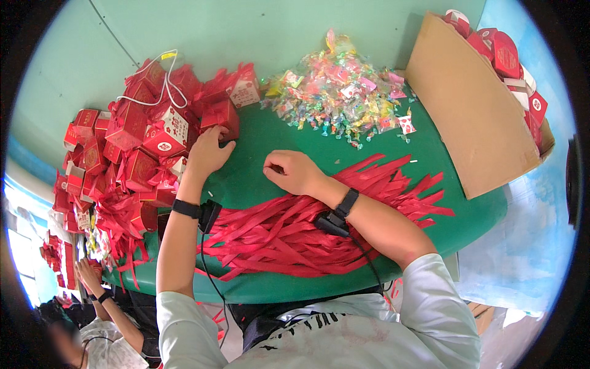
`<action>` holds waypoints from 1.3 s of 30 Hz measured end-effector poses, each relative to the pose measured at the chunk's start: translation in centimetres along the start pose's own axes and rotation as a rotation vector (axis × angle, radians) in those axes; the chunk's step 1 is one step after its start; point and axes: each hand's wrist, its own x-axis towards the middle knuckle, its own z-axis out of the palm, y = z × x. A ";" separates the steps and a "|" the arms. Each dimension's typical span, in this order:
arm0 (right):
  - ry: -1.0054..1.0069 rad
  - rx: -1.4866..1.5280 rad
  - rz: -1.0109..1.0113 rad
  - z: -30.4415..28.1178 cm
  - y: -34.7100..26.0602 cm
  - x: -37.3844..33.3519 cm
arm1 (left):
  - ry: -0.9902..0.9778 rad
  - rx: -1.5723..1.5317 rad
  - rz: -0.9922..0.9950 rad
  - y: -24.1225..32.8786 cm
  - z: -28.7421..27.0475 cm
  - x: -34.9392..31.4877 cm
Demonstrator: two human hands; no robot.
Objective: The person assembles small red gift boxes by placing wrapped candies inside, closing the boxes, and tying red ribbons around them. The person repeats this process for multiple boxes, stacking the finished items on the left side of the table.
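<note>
My left hand (210, 152) is at the right side of a heap of red gift boxes (126, 126). Its fingertips touch the lower edge of a red box (220, 117) at the heap's border, and the thumb stands apart from the fingers. Over the green tabletop, my right hand (294, 172) is curled with thumb and fingers nearly meeting; I see only a dark hollow between them and no object. Just below the right hand lies a wide bundle of red ribbon strips (283, 237). Black bands with small devices and cables are strapped around both wrists.
A mound of wrapped candies (344, 89) rests by the far wall. At the right leans a cardboard box (470, 104) filled with more red boxes. A white cord (165, 86) loops over the heap. Another person's hands (89, 277) work at the lower left of the green table (393, 138).
</note>
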 end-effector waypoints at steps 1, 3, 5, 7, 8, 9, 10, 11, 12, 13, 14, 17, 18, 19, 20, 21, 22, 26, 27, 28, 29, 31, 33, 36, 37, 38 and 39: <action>-0.005 -0.002 0.001 0.0 0.0 0.0 | 0.015 0.016 0.000 -0.2 0.1 0.2; -0.013 -0.021 -0.013 0.1 0.0 0.1 | 0.040 0.027 -0.006 -0.3 0.6 0.4; -0.017 -0.031 -0.018 0.1 0.2 0.1 | 0.059 0.019 -0.015 -0.1 1.1 0.6; -0.018 -0.031 -0.018 0.1 0.3 0.0 | 0.038 0.025 -0.038 0.2 1.2 1.1; -0.021 -0.033 -0.010 0.1 0.4 0.0 | 0.027 0.028 -0.048 0.3 1.2 1.4; -0.027 -0.032 -0.006 0.1 0.3 0.0 | 0.048 0.039 -0.052 -0.2 1.5 1.6; -0.033 -0.030 -0.002 0.2 0.2 0.1 | 0.068 0.050 -0.055 -0.7 1.8 1.8; -0.038 -0.029 -0.002 0.2 0.0 0.1 | 0.089 0.061 -0.059 -1.3 2.0 1.9; -0.042 -0.031 0.000 0.1 0.0 0.2 | 0.087 0.053 -0.063 -1.5 2.0 2.2; -0.046 -0.032 0.001 0.1 0.0 0.2 | 0.085 0.047 -0.068 -1.8 2.1 2.4; -0.048 -0.030 0.004 0.1 0.0 0.2 | 0.084 0.040 -0.074 -2.0 2.1 2.4; -0.052 -0.025 0.007 0.1 -0.1 0.2 | 0.115 0.060 -0.065 -2.3 2.4 2.3; -0.048 -0.026 0.010 0.0 0.0 0.1 | 0.107 0.066 -0.059 -1.9 2.3 2.3; -0.044 -0.026 0.013 -0.1 0.0 0.0 | 0.100 0.072 -0.052 -1.1 1.9 2.1; -0.045 -0.028 0.018 -0.1 0.1 0.0 | 0.092 0.078 -0.045 -0.2 1.4 1.9; -0.048 -0.025 0.019 -0.1 0.0 0.0 | 0.080 0.048 -0.064 0.6 0.8 1.7; -0.052 -0.024 0.022 0.0 0.0 0.0 | 0.067 0.018 -0.082 1.4 0.3 1.6; -0.068 -0.026 0.030 0.0 0.0 0.1 | 0.027 0.063 -0.120 3.2 -1.3 1.3; -0.075 -0.026 0.037 0.1 0.0 0.1 | 0.049 0.109 -0.164 3.5 -1.7 1.5; -0.081 -0.027 0.045 0.0 0.1 0.0 | 0.072 0.153 -0.207 3.9 -2.3 1.8; -0.083 -0.024 0.053 0.0 0.2 0.0 | 0.093 0.198 -0.249 4.3 -2.7 2.2; -0.087 -0.015 0.061 0.0 0.2 0.1 | 0.282 0.234 -0.221 4.4 -3.7 3.3; -0.092 -0.020 0.084 0.0 0.3 0.0 | 0.364 0.260 -0.182 4.8 -4.6 5.0; -0.126 -0.023 0.108 0.2 0.2 0.3 | 0.392 0.358 -0.083 3.2 -3.7 7.7; -0.137 -0.030 0.122 0.2 0.4 0.3 | 0.309 0.362 -0.106 3.0 -3.4 8.6; -0.139 -0.019 0.132 0.2 0.5 0.3 | 0.226 0.366 -0.129 2.9 -3.1 9.5; -0.139 -0.009 0.145 0.1 0.4 0.3 | 0.142 0.369 -0.149 2.9 -2.8 10.2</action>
